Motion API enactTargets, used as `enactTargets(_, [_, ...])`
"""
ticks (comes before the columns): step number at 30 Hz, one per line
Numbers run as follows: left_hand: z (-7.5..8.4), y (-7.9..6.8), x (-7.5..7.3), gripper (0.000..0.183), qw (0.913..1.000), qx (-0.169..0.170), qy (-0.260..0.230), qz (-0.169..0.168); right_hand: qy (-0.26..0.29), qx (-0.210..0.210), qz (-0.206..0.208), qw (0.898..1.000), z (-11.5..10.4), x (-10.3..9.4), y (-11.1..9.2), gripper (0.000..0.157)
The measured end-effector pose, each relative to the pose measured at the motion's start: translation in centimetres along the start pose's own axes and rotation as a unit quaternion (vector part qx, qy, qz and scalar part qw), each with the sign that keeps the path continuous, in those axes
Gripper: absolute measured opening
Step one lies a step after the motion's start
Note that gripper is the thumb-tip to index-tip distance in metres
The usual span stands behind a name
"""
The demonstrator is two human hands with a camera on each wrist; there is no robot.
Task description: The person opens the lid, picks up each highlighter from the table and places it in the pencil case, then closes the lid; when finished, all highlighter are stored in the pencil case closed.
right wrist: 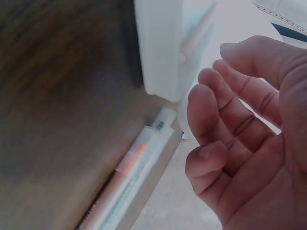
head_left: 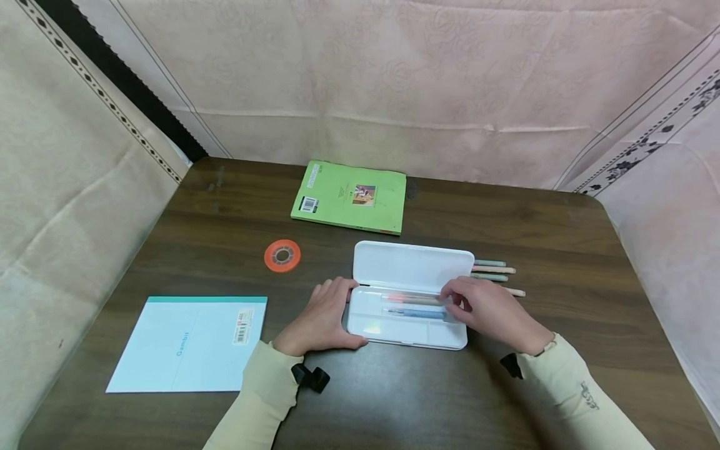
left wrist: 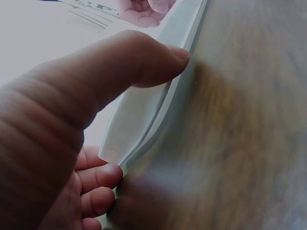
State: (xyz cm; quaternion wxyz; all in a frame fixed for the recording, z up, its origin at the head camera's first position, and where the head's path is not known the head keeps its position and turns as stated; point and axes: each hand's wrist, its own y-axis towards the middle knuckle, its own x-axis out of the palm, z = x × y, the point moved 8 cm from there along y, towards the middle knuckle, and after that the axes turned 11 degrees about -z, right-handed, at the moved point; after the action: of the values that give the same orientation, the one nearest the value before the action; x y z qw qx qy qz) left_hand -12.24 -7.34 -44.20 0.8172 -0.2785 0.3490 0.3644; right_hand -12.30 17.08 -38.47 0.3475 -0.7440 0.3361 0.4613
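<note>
Left hand gripping pencil case; right hand half-curled, pinching nothing visible; accidental tilt could roll pens out

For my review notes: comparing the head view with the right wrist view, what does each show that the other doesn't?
Only the head view: the left hand, green book, orange tape roll and light blue notebook.

Only the right wrist view: the palm side of the right hand, and an orange mark on a pen.

Both: that hand, the white case and pens outside it.
</note>
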Motion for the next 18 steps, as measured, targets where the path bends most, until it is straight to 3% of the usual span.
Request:
enactTargets(11, [-0.1, 0.0, 0.1, 0.091, 1.0, -0.003, 0.003, -0.002, 0.013, -0.021, 0.05, 0.998, -0.5, -3.4, -1.1, 0.018])
enactTargets(18, [-0.1, 0.0, 0.1, 0.091, 1.0, -0.005, -0.001, -0.005, 0.004, -0.039, 0.12, 0.992, -0.1, -6.9, -2.4, 0.017])
